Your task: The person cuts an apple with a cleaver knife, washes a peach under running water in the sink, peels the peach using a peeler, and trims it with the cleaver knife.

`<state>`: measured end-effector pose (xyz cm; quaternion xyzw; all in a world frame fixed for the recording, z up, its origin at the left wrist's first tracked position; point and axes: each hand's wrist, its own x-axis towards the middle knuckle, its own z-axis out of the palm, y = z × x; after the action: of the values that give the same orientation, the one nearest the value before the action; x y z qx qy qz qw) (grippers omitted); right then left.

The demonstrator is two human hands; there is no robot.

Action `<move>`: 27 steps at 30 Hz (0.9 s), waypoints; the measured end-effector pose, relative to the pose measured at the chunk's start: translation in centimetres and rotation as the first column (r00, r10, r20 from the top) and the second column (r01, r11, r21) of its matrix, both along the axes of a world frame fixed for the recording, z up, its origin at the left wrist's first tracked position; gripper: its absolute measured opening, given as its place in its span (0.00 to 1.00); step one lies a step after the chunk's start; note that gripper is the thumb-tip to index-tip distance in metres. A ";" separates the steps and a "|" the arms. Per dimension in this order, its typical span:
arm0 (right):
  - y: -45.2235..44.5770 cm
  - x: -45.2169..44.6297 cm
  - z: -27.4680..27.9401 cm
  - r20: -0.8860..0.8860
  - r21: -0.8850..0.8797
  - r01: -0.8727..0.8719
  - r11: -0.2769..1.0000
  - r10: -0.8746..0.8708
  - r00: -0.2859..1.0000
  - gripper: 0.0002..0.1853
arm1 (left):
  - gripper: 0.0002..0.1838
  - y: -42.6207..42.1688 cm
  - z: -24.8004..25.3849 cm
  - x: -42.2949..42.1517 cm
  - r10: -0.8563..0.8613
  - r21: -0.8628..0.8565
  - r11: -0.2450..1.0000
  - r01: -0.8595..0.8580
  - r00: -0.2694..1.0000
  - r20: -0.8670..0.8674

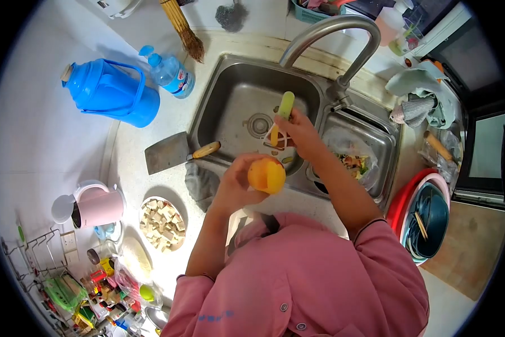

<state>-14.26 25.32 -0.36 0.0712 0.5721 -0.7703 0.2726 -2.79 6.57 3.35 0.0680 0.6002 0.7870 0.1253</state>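
My left hand [235,178] is wrapped round a round orange-yellow fruit or vegetable [267,175], partly peeled, at the sink's front edge. Over the left basin of the steel sink [221,92], my right hand [300,133] grips a peeler [285,105] by its light green handle. The peeler's white head points down, with a yellow strip of peel at it. Several bits of peel lie in the basin around the drain. The peeler and the round piece are apart.
A cleaver [168,153] lies left of the sink, near a bowl of pale cubes [162,223] and a dark cloth [200,184]. A blue thermos [114,92] and soap bottle [172,76] stand behind. The faucet [331,23] arches over the sink; stacked basins [426,219] are right.
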 end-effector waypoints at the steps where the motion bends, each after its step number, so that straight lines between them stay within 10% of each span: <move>1: -0.1 0.1 0.1 0.038 0.035 0.042 0.998 -0.043 0.998 0.16 | 0.35 0.0 0.0 0.1 0.012 0.016 1.000 -0.012 1.000 0.021; 5: -0.1 -0.8 -0.8 -0.427 0.686 0.191 0.702 0.177 0.887 0.19 | 0.34 -0.2 -0.8 0.0 0.088 -0.063 0.995 -0.082 0.991 0.101; 10: 0.6 -0.7 0.0 -0.556 0.426 0.281 0.860 0.004 0.831 0.18 | 0.33 -0.1 -1.1 0.2 0.114 -0.089 0.991 -0.100 0.979 0.168; 13: 0.1 0.6 3.3 -0.201 -0.097 0.145 0.985 -0.162 0.966 0.15 | 0.33 0.0 -0.7 0.2 0.131 -0.094 0.989 -0.115 0.972 0.193; 27: -1.0 2.8 4.3 -0.265 -0.079 -0.148 0.986 0.123 0.956 0.15 | 0.33 0.1 -0.4 0.4 0.135 -0.016 0.991 -0.135 0.960 0.245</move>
<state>-11.50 24.29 3.98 -0.0831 0.5678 -0.7796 0.2508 -2.34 6.71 2.92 -0.0711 0.5832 0.7962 0.1446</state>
